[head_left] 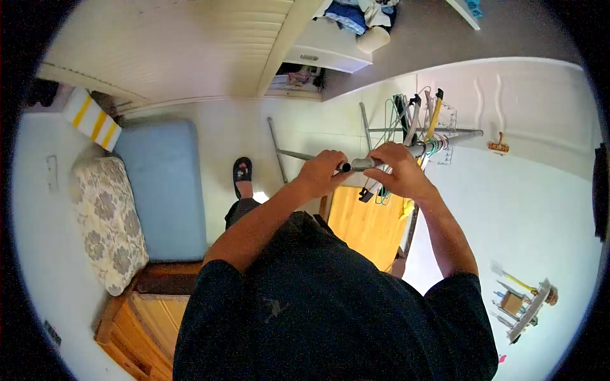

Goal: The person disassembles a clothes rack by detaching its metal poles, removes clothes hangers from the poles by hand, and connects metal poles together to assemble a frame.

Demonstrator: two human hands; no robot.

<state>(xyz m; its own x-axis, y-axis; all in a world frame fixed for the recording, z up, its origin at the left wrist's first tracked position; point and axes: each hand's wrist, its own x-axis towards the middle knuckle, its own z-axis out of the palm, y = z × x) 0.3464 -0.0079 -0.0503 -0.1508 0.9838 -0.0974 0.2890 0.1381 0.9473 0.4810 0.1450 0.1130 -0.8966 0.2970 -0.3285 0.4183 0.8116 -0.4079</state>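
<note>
My left hand (323,173) is wrapped round a grey metal tube near its open dark end. Just to the right, my right hand (400,170) grips another grey tube (363,164), whose end lies close to the first one. Whether the two tubes touch is not clear. Several hangers (435,114) hang on the rack's bar beyond my right hand, some wire and some with black or yellow parts. The rack's thin metal legs (274,136) show on the floor at the left.
A blue cushion (159,190) and a floral pillow (109,219) lie at the left. A wooden surface (362,222) is below my hands. An open drawer (330,47) with clothes stands at the top. A small wall shelf (530,311) is at the right.
</note>
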